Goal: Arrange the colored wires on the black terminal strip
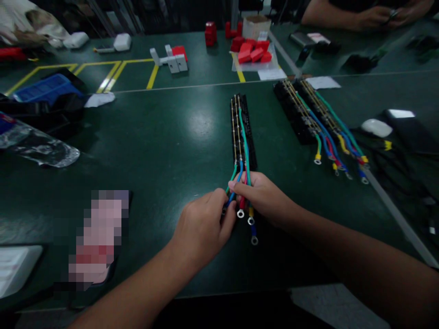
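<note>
A long black strip assembly [252, 137] with brass-coloured bars lies on the green table in front of me. Green, blue and red wires [246, 155] run out of its near end, tipped with metal ring terminals [254, 240]. My left hand [206, 219] is closed, its thumb and fingers pinching the ends of a green and a blue wire. Wrapped round the wires just beyond, my right hand [262, 194] is closed too, thumb on top. Red, yellow and blue sleeved terminals hang below it. The left hand covers part of the wire ends.
Two similar wired strips [298, 112] lie to the right. A phone [99, 237] is at the left front, a blue tray [48, 89] behind it. Red parts [254, 51] and grey blocks [177, 63] stand at the back. Another person's hands [380, 17] are at the far right.
</note>
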Motion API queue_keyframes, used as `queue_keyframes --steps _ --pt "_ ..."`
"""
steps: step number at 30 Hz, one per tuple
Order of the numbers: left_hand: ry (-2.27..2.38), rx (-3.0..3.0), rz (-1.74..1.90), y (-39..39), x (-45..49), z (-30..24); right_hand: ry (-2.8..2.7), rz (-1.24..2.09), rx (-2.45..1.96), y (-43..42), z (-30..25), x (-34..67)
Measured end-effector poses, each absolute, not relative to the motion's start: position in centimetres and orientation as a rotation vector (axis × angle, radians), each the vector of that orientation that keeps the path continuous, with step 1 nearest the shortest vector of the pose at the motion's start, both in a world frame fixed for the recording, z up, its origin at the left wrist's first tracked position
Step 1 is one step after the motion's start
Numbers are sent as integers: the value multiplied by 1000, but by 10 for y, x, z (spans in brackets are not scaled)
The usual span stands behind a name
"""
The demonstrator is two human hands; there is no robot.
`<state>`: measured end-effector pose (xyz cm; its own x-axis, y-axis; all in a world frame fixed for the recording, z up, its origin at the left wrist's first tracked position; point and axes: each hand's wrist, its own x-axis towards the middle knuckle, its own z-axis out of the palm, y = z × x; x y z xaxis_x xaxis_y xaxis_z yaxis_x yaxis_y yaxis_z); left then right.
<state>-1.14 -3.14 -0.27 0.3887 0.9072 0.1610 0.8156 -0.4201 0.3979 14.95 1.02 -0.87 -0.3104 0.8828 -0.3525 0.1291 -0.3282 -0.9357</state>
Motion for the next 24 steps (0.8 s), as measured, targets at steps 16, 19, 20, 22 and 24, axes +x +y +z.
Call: queue_keyframes --steps 16,19,20,22,24 --pt "1490 2357 603 -33 -11 -6 -1321 1683 -1371 10 -9 150" --pt "1491 2416 572 -32 -10 -7 -1326 1687 -1365 10 -11 151" --pt "1489 2426 553 -32 -10 -7 -1328 1683 -1360 11 -12 151" --pt "1491 2428 518 -31 -10 -7 -1332 1674 -1350 11 -13 151" --pt "1490 2424 505 -31 -11 -7 -1337 1662 -1353 11 -13 151"
